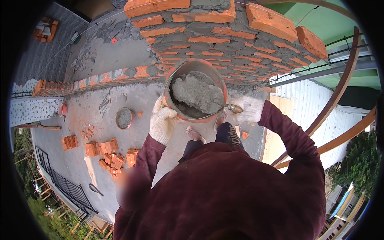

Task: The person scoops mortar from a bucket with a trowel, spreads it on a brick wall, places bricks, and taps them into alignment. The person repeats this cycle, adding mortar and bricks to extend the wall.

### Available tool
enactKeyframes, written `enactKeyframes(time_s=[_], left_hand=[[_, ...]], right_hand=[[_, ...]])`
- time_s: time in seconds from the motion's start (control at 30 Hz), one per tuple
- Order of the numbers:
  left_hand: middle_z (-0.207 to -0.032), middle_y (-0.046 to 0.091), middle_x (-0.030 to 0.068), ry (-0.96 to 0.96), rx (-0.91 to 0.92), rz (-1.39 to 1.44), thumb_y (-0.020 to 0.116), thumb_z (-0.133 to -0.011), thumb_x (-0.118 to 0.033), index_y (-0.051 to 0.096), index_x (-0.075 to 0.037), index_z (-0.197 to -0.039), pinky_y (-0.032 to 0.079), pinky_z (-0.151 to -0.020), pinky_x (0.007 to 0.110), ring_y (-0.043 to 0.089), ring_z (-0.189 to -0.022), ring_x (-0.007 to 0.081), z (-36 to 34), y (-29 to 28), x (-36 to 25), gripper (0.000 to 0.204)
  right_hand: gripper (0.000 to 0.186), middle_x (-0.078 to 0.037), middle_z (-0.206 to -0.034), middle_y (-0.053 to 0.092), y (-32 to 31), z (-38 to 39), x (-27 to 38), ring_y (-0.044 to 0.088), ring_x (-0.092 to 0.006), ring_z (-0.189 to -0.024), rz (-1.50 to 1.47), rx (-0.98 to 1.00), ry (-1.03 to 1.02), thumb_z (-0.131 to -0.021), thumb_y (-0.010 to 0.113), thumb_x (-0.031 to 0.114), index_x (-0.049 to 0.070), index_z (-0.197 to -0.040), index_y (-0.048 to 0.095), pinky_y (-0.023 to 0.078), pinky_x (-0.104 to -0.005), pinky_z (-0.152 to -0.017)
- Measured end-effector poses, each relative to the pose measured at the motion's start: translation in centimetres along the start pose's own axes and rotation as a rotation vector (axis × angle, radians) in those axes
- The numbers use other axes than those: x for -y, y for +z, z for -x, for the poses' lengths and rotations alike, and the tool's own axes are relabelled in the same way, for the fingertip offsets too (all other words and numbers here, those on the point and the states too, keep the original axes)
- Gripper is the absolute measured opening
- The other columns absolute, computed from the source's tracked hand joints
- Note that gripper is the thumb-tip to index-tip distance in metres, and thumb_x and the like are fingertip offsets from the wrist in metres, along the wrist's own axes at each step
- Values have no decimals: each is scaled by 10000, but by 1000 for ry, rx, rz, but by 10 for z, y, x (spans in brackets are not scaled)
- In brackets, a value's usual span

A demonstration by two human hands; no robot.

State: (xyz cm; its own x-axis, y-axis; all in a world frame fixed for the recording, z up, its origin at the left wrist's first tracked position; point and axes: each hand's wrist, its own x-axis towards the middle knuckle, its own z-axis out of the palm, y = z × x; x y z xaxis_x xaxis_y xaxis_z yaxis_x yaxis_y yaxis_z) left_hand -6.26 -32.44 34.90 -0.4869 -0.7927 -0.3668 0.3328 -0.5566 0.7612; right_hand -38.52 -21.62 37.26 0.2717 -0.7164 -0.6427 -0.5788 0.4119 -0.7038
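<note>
My left hand [162, 122], in a white work glove, grips the rim of an orange bucket [218, 82] filled with grey mortar [198, 94] and holds it up in front of a curved red brick wall [224, 36]. My right hand [249, 109], also gloved, is closed on the wooden handle of a trowel [233, 108] whose blade reaches into the mortar at the bucket's right side. Below the bucket, my feet in sandals [195, 134] show on the concrete slab.
A concrete slab [92, 116] lies far below with a second small mortar bucket [125, 118], heaps of broken bricks [110, 154] and a low brick edge [92, 82]. Curved brown pipes [340, 88] and rails stand at the right. A black railing [68, 186] lines the slab's lower left.
</note>
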Motion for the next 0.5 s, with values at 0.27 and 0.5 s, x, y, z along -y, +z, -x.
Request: enactKeyframes(time_s=[0.27, 0.5], left_hand=[[-1098, 630, 98, -27, 2, 126, 517, -787, 9, 519, -59, -1262, 643, -695, 451, 700, -897, 277, -35, 79, 18, 480], [-1156, 604, 129, -83, -74, 128, 528, -757, 1, 504, -54, -1260, 630, -787, 487, 690, -891, 310, -72, 99, 73, 507]], right_hand=[[302, -39, -721, 609, -123, 97, -1, 614, -126, -499, 62, -91, -93, -810, 750, 216, 12, -1002, 637, 494, -255, -438], [223, -47, -692, 625, -258, 171, 60, 546, -108, -426, 187, -363, 80, -790, 715, 117, 0, -963, 639, 469, -273, -408]])
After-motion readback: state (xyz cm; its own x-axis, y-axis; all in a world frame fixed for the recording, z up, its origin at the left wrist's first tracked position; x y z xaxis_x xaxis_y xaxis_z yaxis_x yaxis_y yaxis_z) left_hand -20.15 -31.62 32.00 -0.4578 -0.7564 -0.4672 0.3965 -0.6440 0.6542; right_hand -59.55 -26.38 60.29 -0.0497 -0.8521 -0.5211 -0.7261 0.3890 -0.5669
